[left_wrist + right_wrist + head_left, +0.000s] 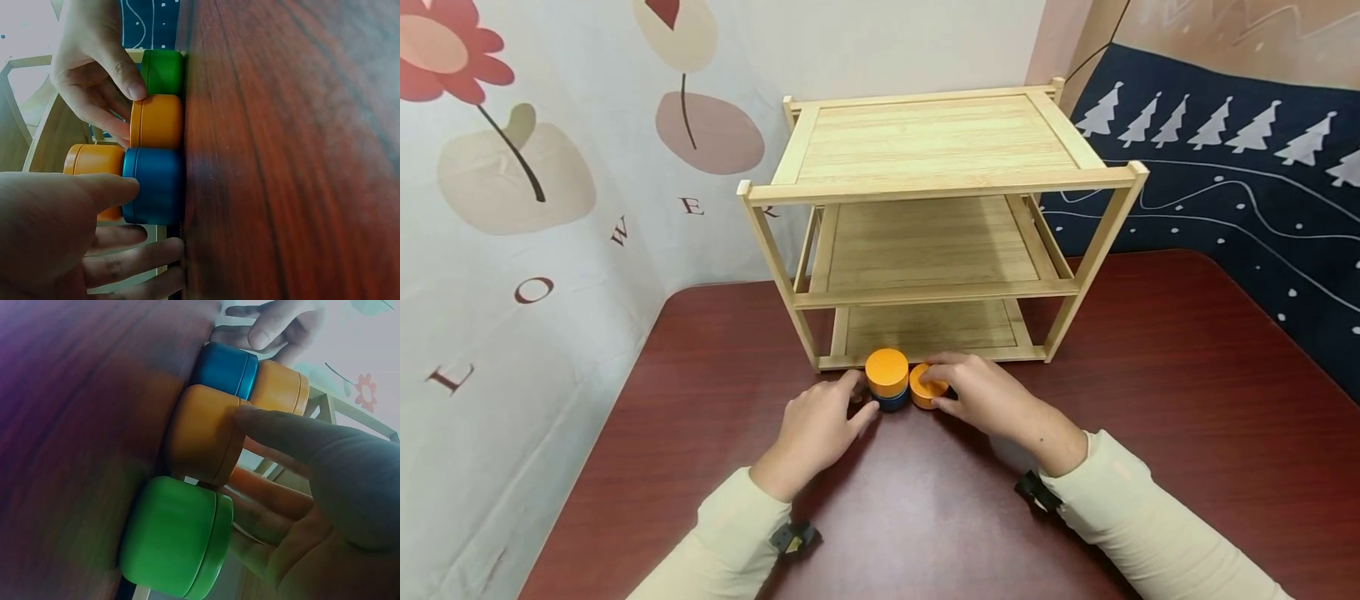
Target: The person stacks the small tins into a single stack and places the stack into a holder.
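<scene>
A stack stands at the foot of the rack: an orange lidded tin on top of a blue lidded tin. My left hand is at the stack's left side, its fingers loosely bent and its thumb close by the blue tin's lid. To the right of the stack, my right hand pinches a second orange tin by its lid, thumb on the near side and fingers on the far side. This tin stands on the table beside the blue one. A green tin stands next to it, covered by my right hand in the head view.
A three-tier wooden rack stands right behind the tins, its lower front rail close to them. The dark red table reaches out on both sides. Behind hang a white flower-print cloth and a navy tree-print cloth.
</scene>
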### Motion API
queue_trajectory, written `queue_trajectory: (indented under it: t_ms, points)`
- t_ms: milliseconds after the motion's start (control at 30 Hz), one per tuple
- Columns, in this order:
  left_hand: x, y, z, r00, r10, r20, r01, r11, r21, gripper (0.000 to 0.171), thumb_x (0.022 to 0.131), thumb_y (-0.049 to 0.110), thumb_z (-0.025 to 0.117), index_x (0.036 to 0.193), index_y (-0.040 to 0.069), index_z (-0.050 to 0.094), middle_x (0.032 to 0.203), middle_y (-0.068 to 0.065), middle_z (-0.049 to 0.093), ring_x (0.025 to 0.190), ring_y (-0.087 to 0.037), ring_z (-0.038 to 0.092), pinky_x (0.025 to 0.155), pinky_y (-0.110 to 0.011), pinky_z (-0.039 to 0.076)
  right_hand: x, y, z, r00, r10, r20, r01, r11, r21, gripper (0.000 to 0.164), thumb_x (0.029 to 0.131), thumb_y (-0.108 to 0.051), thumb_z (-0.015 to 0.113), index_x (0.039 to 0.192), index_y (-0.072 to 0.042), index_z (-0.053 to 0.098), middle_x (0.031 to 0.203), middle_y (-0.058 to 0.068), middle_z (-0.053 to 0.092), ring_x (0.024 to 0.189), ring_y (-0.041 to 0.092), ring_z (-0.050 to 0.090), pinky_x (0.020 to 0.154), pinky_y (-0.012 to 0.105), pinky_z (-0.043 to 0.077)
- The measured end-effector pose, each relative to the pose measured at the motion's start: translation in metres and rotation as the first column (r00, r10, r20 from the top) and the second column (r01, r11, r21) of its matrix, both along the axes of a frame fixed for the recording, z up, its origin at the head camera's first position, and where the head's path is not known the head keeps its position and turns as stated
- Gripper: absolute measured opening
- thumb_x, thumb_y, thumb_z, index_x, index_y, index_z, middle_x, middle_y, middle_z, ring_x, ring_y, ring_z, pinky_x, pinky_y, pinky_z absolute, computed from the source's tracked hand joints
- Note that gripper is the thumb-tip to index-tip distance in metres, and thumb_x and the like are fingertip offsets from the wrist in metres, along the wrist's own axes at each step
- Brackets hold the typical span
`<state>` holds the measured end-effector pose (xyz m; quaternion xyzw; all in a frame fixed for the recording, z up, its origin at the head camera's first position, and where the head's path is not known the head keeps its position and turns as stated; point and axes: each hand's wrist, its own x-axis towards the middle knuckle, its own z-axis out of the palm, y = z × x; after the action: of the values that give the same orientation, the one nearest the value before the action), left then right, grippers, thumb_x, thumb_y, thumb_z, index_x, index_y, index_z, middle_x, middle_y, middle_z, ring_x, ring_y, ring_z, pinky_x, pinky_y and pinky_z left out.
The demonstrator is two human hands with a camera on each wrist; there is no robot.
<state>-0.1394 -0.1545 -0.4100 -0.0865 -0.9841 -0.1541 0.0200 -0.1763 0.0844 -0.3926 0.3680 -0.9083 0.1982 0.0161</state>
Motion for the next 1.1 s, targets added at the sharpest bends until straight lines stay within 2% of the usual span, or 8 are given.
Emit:
queue_trajectory:
  t_ms: [167,433,1100]
  points:
    - [0.0003,-0.0003,-0.0007,1.000,-0.007,-0.004,0.007,1.000,-0.005,0.049,0.093,0.046,0.068,0.131,0.017,0.061,0.104,-0.005,0.074,0.095,-0.030,0.071,0.069,-0.054,0.054,-0.0006,-0.0003,-0.0012,1.000,0.011,-0.011,-0.011,1.000,0.002,0.026,0.086,-0.011,0.078,0.111,-0.008,0.074,0.121,0.011,0.070,0.102,0.022,0.071,0.084,0.036,0.058]
    - [-0.0005,0.0008,-0.0025,1.000,-0.017,0.002,0.017,1.000,0.001,0.048,0.090,0.045,0.072,0.127,0.016,0.061,0.100,0.001,0.074,0.093,-0.026,0.071,0.069,-0.050,0.055,-0.0001,-0.0004,-0.0014,1.000,0.020,-0.017,-0.020,1.000,0.009,0.024,0.086,-0.010,0.078,0.110,-0.009,0.073,0.111,0.004,0.072,0.096,0.016,0.070,0.080,0.032,0.057]
    - [0.0010,0.0008,-0.0012,1.000,-0.005,0.004,0.005,1.000,0.001,0.047,0.091,0.047,0.071,0.125,0.016,0.061,0.098,0.000,0.072,0.092,-0.026,0.071,0.069,-0.051,0.055,0.0012,-0.0010,-0.0017,1.000,0.029,-0.009,-0.030,1.000,-0.002,0.026,0.084,-0.010,0.080,0.109,-0.009,0.071,0.105,0.002,0.069,0.089,0.013,0.066,0.077,0.029,0.056]
